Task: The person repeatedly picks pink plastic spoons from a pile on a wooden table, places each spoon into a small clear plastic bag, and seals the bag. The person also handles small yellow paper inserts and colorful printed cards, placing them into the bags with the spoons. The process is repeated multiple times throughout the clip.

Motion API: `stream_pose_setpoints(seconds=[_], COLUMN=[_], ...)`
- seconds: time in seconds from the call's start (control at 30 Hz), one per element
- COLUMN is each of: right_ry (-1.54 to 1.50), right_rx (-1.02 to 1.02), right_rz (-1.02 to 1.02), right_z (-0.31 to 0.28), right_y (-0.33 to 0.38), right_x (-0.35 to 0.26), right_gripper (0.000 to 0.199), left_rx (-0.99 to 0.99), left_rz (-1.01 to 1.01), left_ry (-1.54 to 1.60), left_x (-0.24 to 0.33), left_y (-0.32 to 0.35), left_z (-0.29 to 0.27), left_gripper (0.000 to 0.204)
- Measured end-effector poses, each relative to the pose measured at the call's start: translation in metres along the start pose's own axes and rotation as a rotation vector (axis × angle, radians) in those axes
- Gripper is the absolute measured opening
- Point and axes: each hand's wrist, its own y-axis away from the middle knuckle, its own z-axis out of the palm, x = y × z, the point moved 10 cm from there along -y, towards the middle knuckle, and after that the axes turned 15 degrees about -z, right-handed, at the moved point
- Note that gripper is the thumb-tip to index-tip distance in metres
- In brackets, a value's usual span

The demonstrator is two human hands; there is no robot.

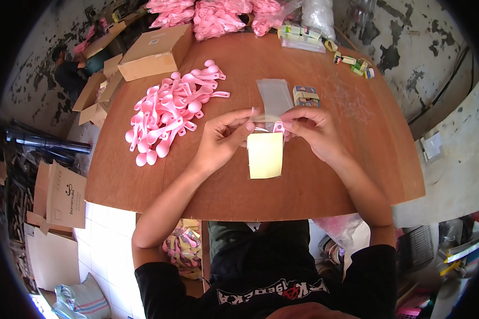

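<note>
Between my hands, above the wooden table [207,196], is a small clear plastic bag [269,119]. My left hand [223,135] pinches its upper left edge, and my right hand [315,132] pinches the upper right. A pale yellow card [265,156] hangs below my fingers; whether it lies fully inside the bag is hard to make out. Part of a pink spoon [278,127] shows beside my right fingertips, the rest hidden. Just beyond my hands lie flat clear bags [274,95] and a banded stack of small printed cards [306,96].
A heap of pink spoons [167,109] covers the table's left side, with a cardboard box [155,51] behind it. Bags of pink spoons [218,18] line the far edge. Banded card bundles [356,65] lie far right. A carton of packed pieces [186,247] stands below the near edge.
</note>
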Motion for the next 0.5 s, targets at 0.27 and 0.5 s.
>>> stream_pose_setpoints(seconds=[0.27, 0.5], right_ry=[0.214, 0.349], right_rx=[-0.21, -0.211], right_rz=[-0.207, -0.33], right_z=[0.01, 0.012], right_y=[-0.002, 0.005], right_x=[-0.018, -0.024], right_gripper=[0.017, 0.022], left_rx=[-0.033, -0.047], left_rz=[0.016, -0.065], left_ry=[-0.125, -0.093], left_x=[-0.011, -0.015], left_y=[-0.004, -0.006], left_z=[-0.007, -0.004], left_gripper=[0.018, 0.024])
